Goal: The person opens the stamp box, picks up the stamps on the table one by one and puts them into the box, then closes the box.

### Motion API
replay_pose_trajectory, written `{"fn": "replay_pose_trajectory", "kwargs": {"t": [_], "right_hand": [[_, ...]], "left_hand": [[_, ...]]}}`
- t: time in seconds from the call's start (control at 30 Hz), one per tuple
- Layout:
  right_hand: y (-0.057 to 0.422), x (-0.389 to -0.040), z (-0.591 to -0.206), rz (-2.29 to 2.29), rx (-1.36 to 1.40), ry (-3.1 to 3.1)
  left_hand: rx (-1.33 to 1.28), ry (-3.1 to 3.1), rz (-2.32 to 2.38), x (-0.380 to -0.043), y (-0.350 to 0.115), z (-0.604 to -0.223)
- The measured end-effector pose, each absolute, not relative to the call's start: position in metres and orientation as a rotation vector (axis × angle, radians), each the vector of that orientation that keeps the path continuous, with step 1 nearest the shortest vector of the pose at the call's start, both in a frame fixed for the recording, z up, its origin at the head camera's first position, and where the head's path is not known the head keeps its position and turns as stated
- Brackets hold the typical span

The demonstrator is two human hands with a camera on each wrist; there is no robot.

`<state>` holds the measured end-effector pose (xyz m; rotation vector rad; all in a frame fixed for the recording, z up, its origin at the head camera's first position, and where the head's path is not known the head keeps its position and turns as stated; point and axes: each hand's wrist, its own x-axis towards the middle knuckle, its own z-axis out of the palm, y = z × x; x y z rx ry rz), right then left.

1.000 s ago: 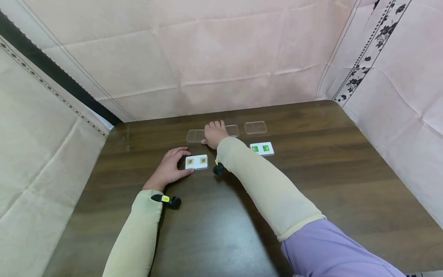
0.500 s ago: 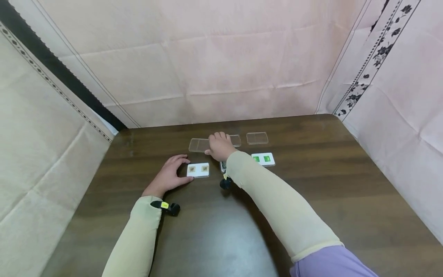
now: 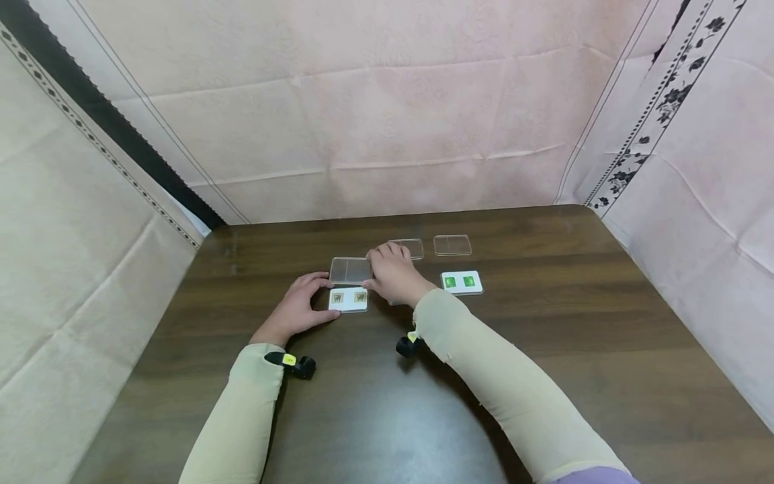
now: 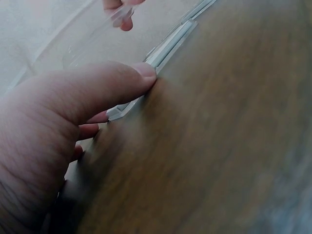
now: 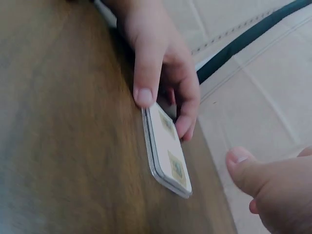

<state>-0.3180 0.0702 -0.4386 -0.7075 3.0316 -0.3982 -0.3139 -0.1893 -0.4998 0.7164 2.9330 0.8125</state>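
Note:
My left hand holds a flat white case on the table between thumb and fingers. Two small tan square pictures show on its face, plainest in the right wrist view of the white case. Just beyond it, my right hand pinches a clear rectangular plastic lid by its right end. The left wrist view has the lid raised, apart from the case, with the right hand's fingertips on its edge. Part of another case is mostly hidden under the right hand.
A white case with two green squares lies to the right on the brown table. Two more clear lids lie farther back, one partly behind the right hand, the other uncovered. Pale cloth hangs behind.
My right hand has taken up the left clear lid from the back of the table and drawn it nearer, towards the tan-pictured case. The left hand stays at that case.

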Motion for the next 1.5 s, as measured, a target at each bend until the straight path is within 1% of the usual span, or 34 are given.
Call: {"fn": "replay_pose_trajectory", "kwargs": {"t": [0.27,0.57,0.87,1.3,1.5], "right_hand": [[0.069,-0.292,-0.444,-0.392,-0.752,3.022],[0.068,-0.281,-0.457,-0.332,-0.779,3.024],[0.065,-0.279,-0.465,-0.317,-0.765,3.050],[0.049,-0.284,-0.467,-0.274,-0.756,3.088],[0.046,-0.285,-0.468,-0.259,-0.733,3.099]], "left_hand": [[0.726,2.939,0.818,-0.316,-0.190,-0.502],[0.734,2.935,0.849,-0.314,-0.191,-0.501],[0.746,2.941,0.838,-0.313,-0.191,-0.502],[0.793,2.950,0.845,-0.315,-0.193,-0.505],[0.772,2.939,0.841,-0.315,-0.192,-0.504]]}}
